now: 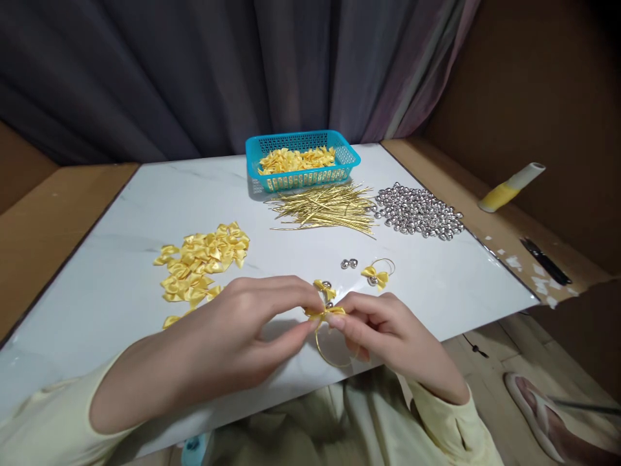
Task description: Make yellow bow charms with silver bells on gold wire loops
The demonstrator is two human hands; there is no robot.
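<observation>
Near the table's front edge, a small yellow ribbon bow [334,310] is pinched between both hands. My left hand [257,317] grips its left side with thumb and fingertips, and my right hand [383,327] is closed on its right side. A loop of thin gold cord [330,359] hangs below the bow. Just beyond the fingertips lies another yellow bow with a silver bell [326,285]. Two loose silver bells [349,264] rest farther out. Beside them is a bow with a bell and a gold cord loop [375,277]. The fingers partly hide the held bow.
Yellow bows [204,259] lie piled at left. A blue basket [305,180] of yellow pieces stands at the back, behind gold cords [327,208] and a heap of silver bells [420,210]. On the right ledge are a yellow-and-white tube [509,189] and a black tool [546,262].
</observation>
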